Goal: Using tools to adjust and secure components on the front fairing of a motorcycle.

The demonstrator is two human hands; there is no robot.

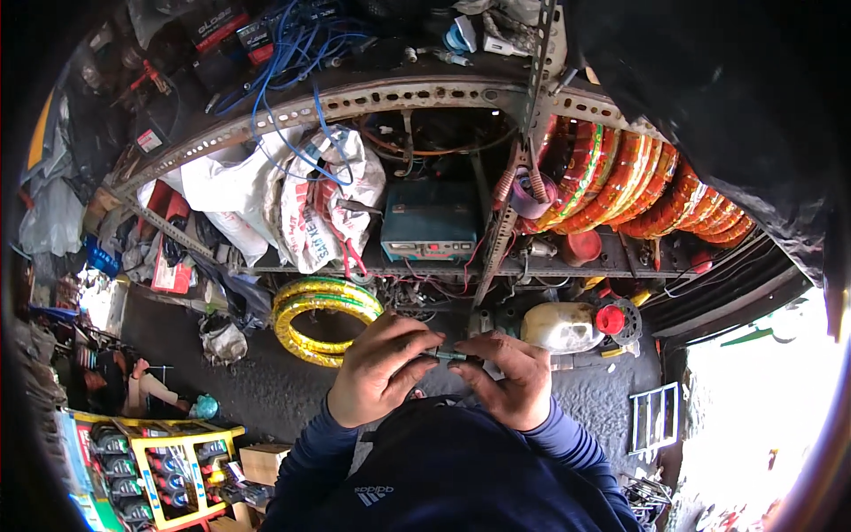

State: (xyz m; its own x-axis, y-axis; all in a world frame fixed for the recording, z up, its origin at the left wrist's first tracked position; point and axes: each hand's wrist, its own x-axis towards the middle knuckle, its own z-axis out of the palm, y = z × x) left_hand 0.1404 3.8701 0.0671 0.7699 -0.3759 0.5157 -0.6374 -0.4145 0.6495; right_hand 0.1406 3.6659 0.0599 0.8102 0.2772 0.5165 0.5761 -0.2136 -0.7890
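While work looks unfinished, a slim metal part [447, 355] is held before the navy shirt [443, 461]!
Its ends are pinched by fingertips of left hand [377, 377] and right hand [514, 377]; finished steps cannot be made out.

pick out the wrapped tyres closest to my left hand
The yellow-wrapped tyres, just beyond the left hand; the orange-red tyres are farther off, at the picture's upper right.

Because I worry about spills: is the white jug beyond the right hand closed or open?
Apparently closed: a red cap sits on the white jug. Whether it is tight, I cannot tell.
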